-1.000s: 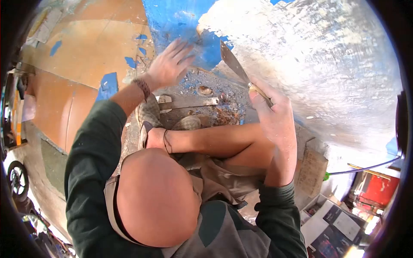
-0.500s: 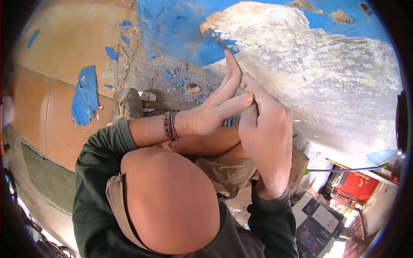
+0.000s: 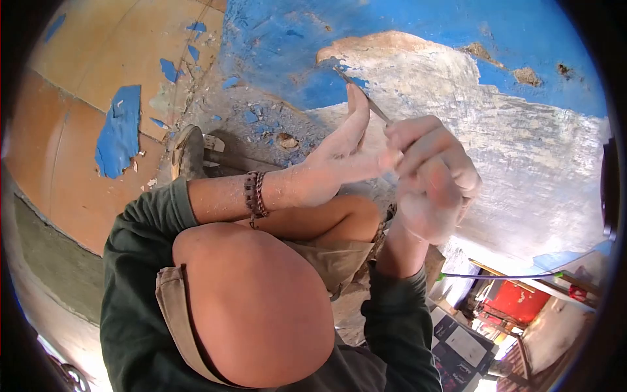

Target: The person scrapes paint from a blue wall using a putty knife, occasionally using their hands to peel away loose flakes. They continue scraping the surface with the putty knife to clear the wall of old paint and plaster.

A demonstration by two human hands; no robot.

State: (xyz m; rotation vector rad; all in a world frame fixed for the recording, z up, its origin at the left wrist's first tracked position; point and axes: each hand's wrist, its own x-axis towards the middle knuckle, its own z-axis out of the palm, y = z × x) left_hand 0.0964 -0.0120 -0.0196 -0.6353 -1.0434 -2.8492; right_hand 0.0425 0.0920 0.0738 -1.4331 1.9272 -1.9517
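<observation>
Right hand (image 3: pixel 431 183) fist closed on scraper (image 3: pixel 366 98); left hand (image 3: pixel 339 157) open, fingers pressing blade flat — keep shallow angle, push toward blue paint (image 3: pixel 287 59) edge at 11 o'clock.

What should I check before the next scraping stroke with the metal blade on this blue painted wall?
1. Grip on the tool: the right hand is closed round the handle of the thin metal scraper blade. Ok.
2. Blade edge on the work: its tip meets the border between the blue painted wall and the bare whitish scraped patch. Ok.
3. Fingers clear of the edge: the left hand lies flat beside the blade, fingertips near the tip. Not ok.
4. Blade sharpness: too small to tell. Cannot tell.
5. Footing: blue paint flakes and rubble lie round the grey shoe. Not ok.
</observation>
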